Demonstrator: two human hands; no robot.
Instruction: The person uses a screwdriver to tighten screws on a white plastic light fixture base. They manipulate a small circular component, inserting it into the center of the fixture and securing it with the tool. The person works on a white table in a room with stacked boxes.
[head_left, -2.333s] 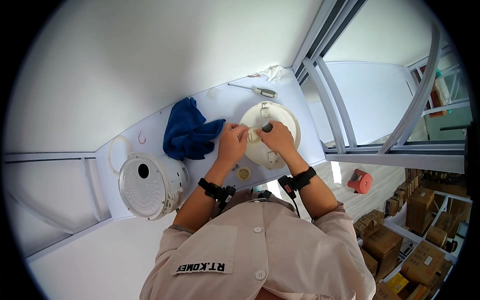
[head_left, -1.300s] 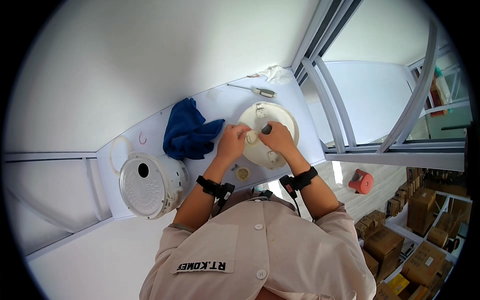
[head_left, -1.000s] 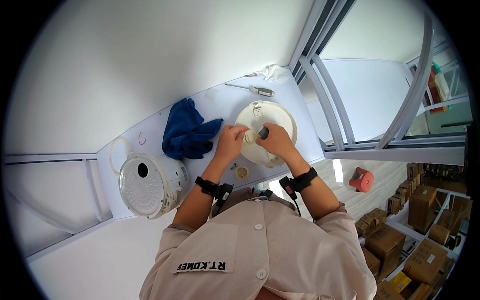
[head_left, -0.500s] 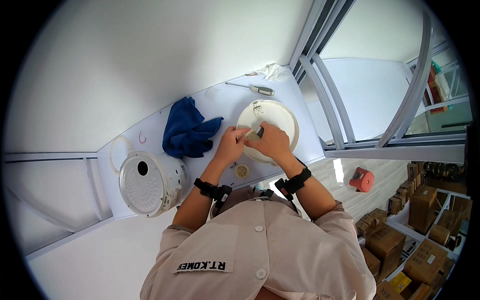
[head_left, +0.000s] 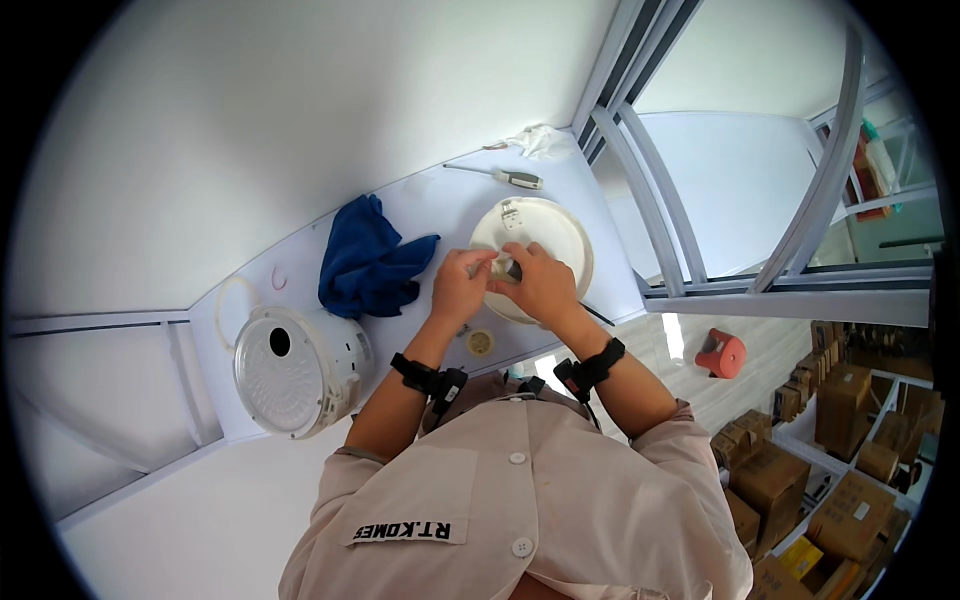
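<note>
The round white lid of an appliance lies inner side up on the white table, with a metal hinge piece at its far rim. Over its near-left part, my left hand pinches a small pale part, its shape mostly hidden by my fingers. My right hand meets it there, fingers curled. A dark grey handle shows in its grip and a thin dark shaft sticks out past the wrist side; together they look like a screwdriver. My fingertips nearly touch.
Left of my hands lies a crumpled blue cloth. A white rice cooker body rests on its side at the left. Beyond the lid are a screwdriver with a grey-white handle and a white crumpled bag. A small yellowish disc sits near the table's front edge.
My hands stay together over the lid, with only small finger shifts. The thin dark shaft behind my right hand now shows more plainly. The whole view has shifted slightly.
</note>
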